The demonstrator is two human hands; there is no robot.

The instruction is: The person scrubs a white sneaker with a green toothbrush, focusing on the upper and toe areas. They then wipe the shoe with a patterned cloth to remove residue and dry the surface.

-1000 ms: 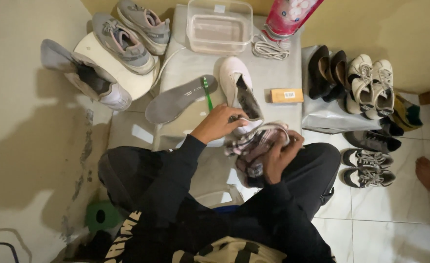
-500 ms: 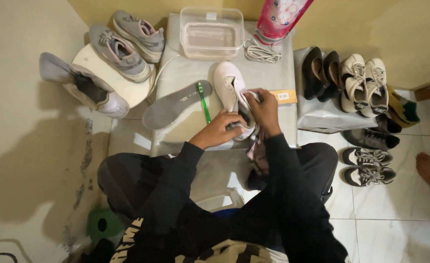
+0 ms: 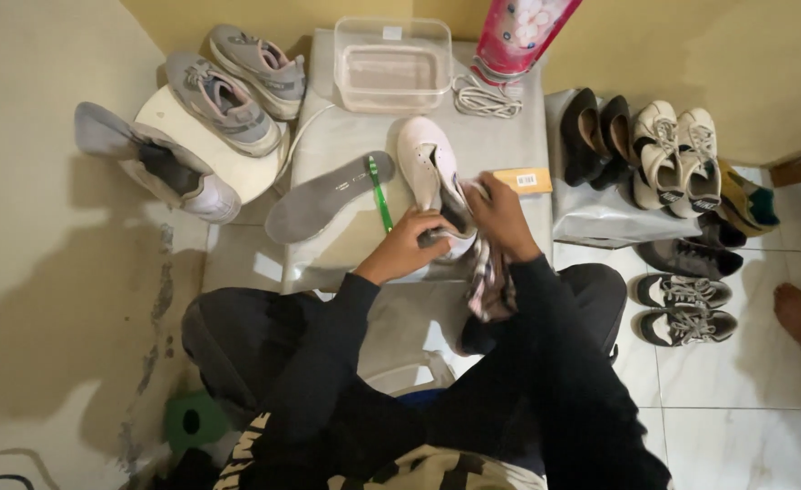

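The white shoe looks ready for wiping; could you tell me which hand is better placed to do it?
Probably the right hand: it grips the striped cloth against the white shoe, while the left hand steadies it.

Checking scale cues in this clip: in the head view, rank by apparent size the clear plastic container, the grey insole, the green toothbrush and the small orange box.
1. Clear plastic container
2. Grey insole, longer but narrower, so its order against the container is uncertain
3. Green toothbrush
4. Small orange box

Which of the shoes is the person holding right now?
The white sneaker on the grey mat, gripped by both hands; every other shoe sits untouched.
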